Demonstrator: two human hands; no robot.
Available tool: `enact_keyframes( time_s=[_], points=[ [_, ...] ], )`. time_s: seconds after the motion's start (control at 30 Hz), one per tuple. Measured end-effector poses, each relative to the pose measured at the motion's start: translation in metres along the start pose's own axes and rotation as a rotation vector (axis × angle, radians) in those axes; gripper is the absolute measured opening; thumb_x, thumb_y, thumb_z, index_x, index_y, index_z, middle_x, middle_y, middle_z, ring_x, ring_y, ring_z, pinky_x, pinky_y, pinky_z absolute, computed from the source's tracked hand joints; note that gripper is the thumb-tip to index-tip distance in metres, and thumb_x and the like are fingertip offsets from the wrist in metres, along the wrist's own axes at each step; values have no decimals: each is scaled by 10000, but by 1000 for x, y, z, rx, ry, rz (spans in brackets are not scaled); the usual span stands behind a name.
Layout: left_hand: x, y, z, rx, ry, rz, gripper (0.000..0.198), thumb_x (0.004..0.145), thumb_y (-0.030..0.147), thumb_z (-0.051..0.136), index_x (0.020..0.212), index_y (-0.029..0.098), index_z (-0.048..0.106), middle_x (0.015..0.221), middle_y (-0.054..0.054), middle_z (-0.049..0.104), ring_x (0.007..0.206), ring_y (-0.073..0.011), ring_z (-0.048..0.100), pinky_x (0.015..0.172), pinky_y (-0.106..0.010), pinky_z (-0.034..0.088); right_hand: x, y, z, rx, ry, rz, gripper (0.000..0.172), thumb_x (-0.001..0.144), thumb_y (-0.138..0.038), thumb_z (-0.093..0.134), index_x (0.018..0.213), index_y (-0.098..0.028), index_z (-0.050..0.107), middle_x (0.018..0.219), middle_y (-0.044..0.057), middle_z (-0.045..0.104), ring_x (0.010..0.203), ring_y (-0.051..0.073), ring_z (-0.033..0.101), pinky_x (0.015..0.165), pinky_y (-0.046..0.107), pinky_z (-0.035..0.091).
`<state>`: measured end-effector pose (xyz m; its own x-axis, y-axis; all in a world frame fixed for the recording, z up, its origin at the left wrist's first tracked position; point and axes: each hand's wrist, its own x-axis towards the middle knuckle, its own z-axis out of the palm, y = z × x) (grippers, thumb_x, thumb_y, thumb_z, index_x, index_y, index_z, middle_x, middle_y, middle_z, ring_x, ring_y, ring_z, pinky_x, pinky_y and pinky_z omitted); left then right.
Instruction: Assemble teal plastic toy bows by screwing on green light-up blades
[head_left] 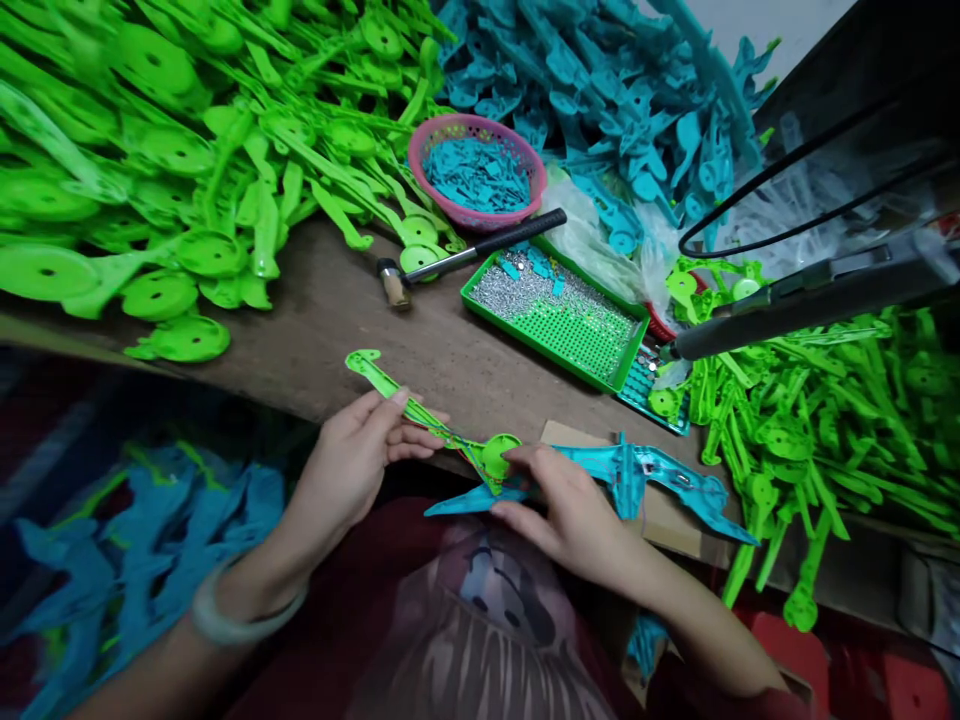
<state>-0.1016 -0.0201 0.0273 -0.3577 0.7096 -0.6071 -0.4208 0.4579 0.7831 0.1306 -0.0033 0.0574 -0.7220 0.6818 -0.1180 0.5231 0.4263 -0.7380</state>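
My left hand [358,462] pinches the long arm of a green plastic part [390,392], whose round end [498,453] meets a blue plastic part [645,475]. Over that joint, my right hand [571,510] grips the blue part, fingers curled around it. Both pieces are held just above the front edge of the brown worktable [337,310], over my lap.
A heap of green parts [180,150] fills the left of the table; blue parts [600,80] pile up at the back. A pink basket [477,170], a hammer [465,255], a green tray of small metal pieces [555,315] and more green parts [825,430] lie to the right.
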Motion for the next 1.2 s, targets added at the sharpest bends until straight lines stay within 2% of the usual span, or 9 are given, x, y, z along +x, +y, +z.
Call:
enact_keyframes(
  time_s=[0.07, 0.2, 0.33, 0.4, 0.5, 0.63, 0.8, 0.93, 1.2],
  points=[
    [4, 1, 0, 4, 8, -33, 117, 891, 228, 614, 825, 133, 595, 709, -93, 766, 495, -131, 669, 477, -177, 536, 2, 5, 8, -30, 20, -68, 406, 978, -433, 591, 1278, -165, 530, 1084, 113, 652, 1008, 224, 643, 866, 356, 543],
    [18, 3, 11, 5, 0, 20, 130, 954, 194, 531, 835, 148, 556, 671, -66, 746, 468, -112, 652, 467, -162, 523, 12, 26, 13, -3, 153, -147, 179, 1021, -294, 505, 1145, -208, 601, 1054, 89, 603, 964, 182, 629, 832, 320, 544],
    [31, 16, 20, 5, -57, 63, 159, 959, 234, 563, 822, 155, 557, 647, -51, 723, 464, -124, 652, 463, -178, 518, 19, 38, 9, 55, 333, -116, 94, 1002, -204, 507, 1011, -229, 597, 992, 62, 577, 934, 175, 609, 813, 320, 524],
    [32, 22, 19, 15, -94, 63, 166, 951, 254, 592, 823, 150, 571, 650, -56, 720, 465, -129, 654, 460, -182, 514, 18, 35, 8, 113, 367, -97, 87, 1002, -195, 491, 988, -228, 569, 990, 59, 582, 916, 168, 609, 804, 315, 520],
    [29, 26, 12, 52, -140, 61, 187, 933, 271, 630, 804, 143, 585, 677, -71, 731, 455, -131, 653, 444, -185, 510, 16, 27, 11, 175, 373, -57, 97, 1013, -207, 445, 976, -229, 532, 909, 38, 593, 812, 155, 611, 729, 291, 511],
    [29, 21, 4, 102, -141, 53, 192, 927, 277, 639, 797, 156, 568, 626, -48, 704, 449, -138, 654, 430, -180, 501, 15, 27, 15, 70, 338, -73, 97, 991, -234, 495, 1049, -215, 570, 853, 33, 629, 750, 158, 605, 683, 281, 483],
    [34, 15, 11, 147, -130, 26, 196, 968, 223, 554, 787, 151, 571, 655, -64, 718, 467, -133, 663, 441, -178, 506, 15, 37, 11, 114, 225, -57, 246, 1013, -352, 509, 1135, -188, 645, 829, 36, 626, 752, 164, 596, 682, 280, 469],
    [42, 19, 16, 176, -147, 14, 206, 970, 187, 553, 770, 142, 572, 661, -63, 725, 475, -123, 666, 451, -172, 515, 16, 41, 7, 207, 198, -43, 402, 1028, -483, 451, 1215, -197, 663, 860, 42, 632, 798, 176, 594, 718, 290, 474],
    [43, 20, 18, 274, -162, 28, 216, 998, 183, 513, 785, 159, 534, 545, -8, 668, 477, -119, 670, 468, -156, 524, 18, 44, 8, 271, 203, -5, 450, 1055, -468, 376, 1214, -206, 705, 776, 17, 549, 735, 157, 530, 677, 276, 435]
  ],
)
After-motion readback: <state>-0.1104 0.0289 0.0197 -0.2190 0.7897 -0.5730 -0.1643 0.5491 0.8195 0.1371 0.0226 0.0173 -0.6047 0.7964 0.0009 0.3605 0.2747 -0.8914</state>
